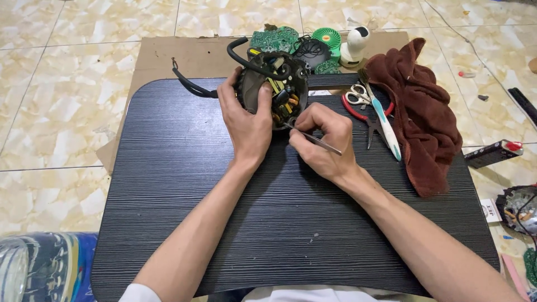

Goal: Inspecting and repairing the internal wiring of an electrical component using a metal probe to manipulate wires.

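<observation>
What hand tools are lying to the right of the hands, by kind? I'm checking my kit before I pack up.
Scissors: 1
Pliers: 1
Toothbrush: 1
Total: 3
A thin metal tool in the right hand is not counted.

1. A brown cloth [420, 112] lies bunched at the dark tabletop's [224, 223] right side.
2. Scissors [358, 95], red-handled pliers [370, 120] and a toothbrush [386, 127] lie just beside it.
3. A green circuit board [274, 39], a small green fan [327, 38] and a white camera [356, 45] sit on cardboard [179, 56].
</observation>
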